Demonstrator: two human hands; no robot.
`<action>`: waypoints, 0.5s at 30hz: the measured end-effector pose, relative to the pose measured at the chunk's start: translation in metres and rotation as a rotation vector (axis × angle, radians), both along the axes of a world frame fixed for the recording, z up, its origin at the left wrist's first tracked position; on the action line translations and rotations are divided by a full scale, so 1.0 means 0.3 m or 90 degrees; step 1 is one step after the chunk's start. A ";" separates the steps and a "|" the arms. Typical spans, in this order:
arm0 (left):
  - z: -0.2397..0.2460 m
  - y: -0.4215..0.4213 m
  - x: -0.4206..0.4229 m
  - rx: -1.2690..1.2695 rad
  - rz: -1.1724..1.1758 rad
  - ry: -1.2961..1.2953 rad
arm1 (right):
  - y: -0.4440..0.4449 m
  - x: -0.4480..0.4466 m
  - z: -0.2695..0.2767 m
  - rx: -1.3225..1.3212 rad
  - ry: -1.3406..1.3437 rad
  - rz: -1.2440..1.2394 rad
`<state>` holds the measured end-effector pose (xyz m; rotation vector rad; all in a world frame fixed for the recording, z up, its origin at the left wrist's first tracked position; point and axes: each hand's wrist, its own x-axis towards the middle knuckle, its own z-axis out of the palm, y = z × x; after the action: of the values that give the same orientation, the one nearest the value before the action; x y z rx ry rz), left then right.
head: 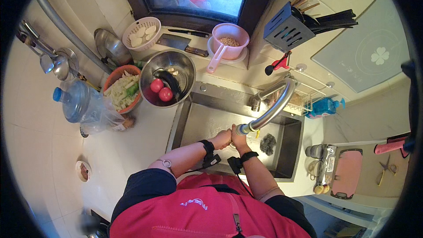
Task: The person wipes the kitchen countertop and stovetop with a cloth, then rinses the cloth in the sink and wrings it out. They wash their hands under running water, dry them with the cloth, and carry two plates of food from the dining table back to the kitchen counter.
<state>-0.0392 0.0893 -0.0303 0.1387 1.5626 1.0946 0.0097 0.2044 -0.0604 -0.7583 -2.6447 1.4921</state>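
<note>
Both hands are together over the stainless steel sink (205, 115), just below the spout of the curved metal faucet (279, 105). My left hand (223, 138) touches my right hand (238, 138), with its fingers curled. Whether something small is held between them cannot be made out. A dark scouring pad (268, 144) lies on the sink floor to the right of the hands, and a small yellow piece (257, 134) is near the spout. A steel bowl (188, 62) at the sink's back left corner holds tomatoes (165, 94), a dark eggplant (170, 80) and garlic cloves.
Left of the sink stand an orange basket (107, 82) of cut vegetables and a plastic water jug (76, 102). Behind are a cleaver (178, 43), a knife (188, 33) and a pink ladle (228, 51) of beans. Glasses, a pink cutting board (347, 173) and scissors (386, 168) lie right.
</note>
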 end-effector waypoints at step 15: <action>0.025 -0.086 -0.050 0.284 -0.025 0.236 | 0.065 0.128 0.183 -0.733 0.024 -0.164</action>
<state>-0.0544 0.0635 -0.0229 0.7043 1.6018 1.4314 0.0482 0.2240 -0.0055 -0.9719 -1.3459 2.7918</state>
